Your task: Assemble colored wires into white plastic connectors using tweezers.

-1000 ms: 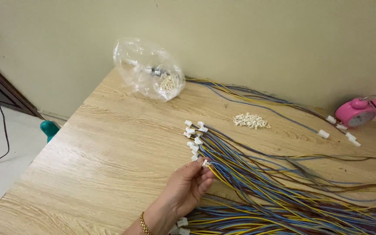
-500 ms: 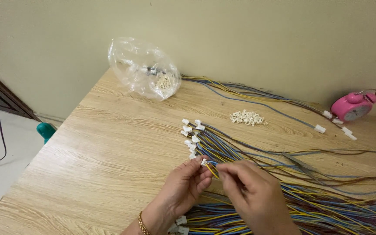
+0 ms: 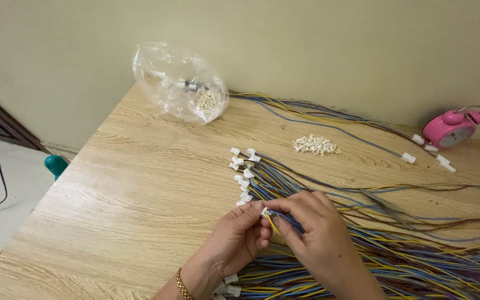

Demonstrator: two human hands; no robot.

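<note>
Bag point(image 3: 179, 83) at the table's point(image 3: 129, 200) far edge, connector pile point(image 3: 316, 145) right of it, clock point(image 3: 451, 128) farthest right.

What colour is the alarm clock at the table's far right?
Pink alarm clock, seen in the head view.

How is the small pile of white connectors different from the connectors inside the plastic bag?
The loose pile of white connectors lies bare on the wooden table, near its middle; the bagged connectors sit inside a crumpled clear plastic bag at the far edge by the wall. The loose pile spreads flat; the bagged ones are heaped. Both are small and pale.
</note>
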